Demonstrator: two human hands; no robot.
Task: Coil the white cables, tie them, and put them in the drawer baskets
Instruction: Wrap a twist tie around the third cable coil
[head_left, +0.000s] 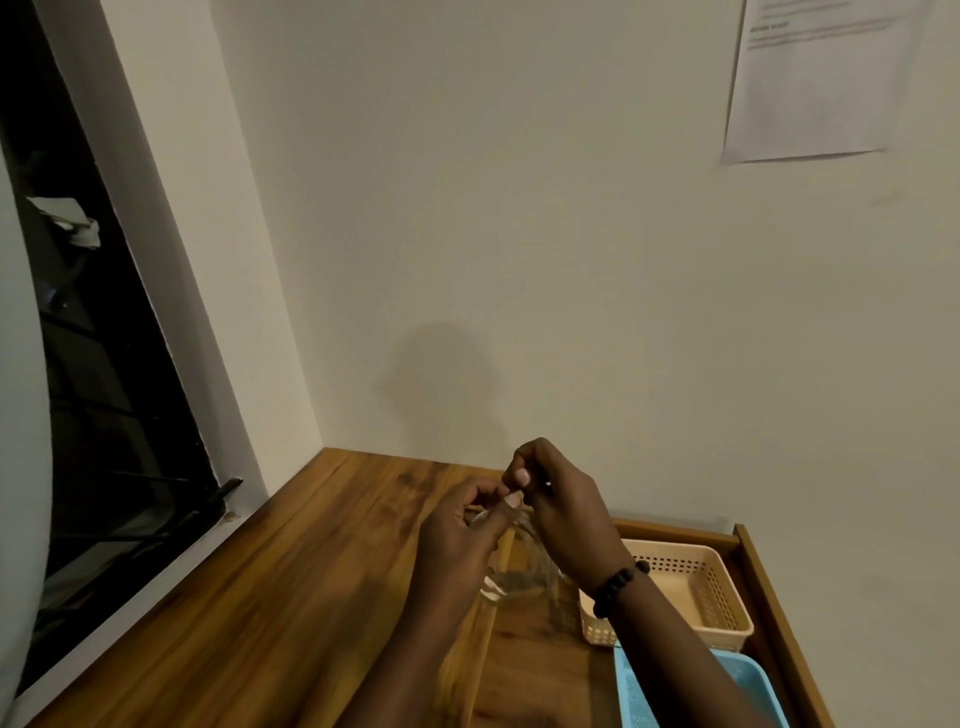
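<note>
Wood-grained and brown, the worktop (291, 587) runs along a pale wall into a corner beside a dark window (88, 332). Above it, two hands meet close together. The left hand (462, 535) has its fingers curled, the thumb pressing a strand of the white cable (511, 571) against them. The right hand (556, 499), with a dark beaded bracelet (618, 584) on its wrist, pinches something small at its fingertips, just beside the left thumb; what exactly it pinches is too blurred to tell, though it seems to be the cable or its tie. The cable hangs below both hands in loose pale loops, above the worktop's right part. To the right, an open drawer (769, 587) holds a beige perforated basket (696, 587) and, nearer the person, a blue basket (634, 686), partly hidden by the right forearm. A printed sheet of paper (815, 78) hangs on the wall at upper right.
</note>
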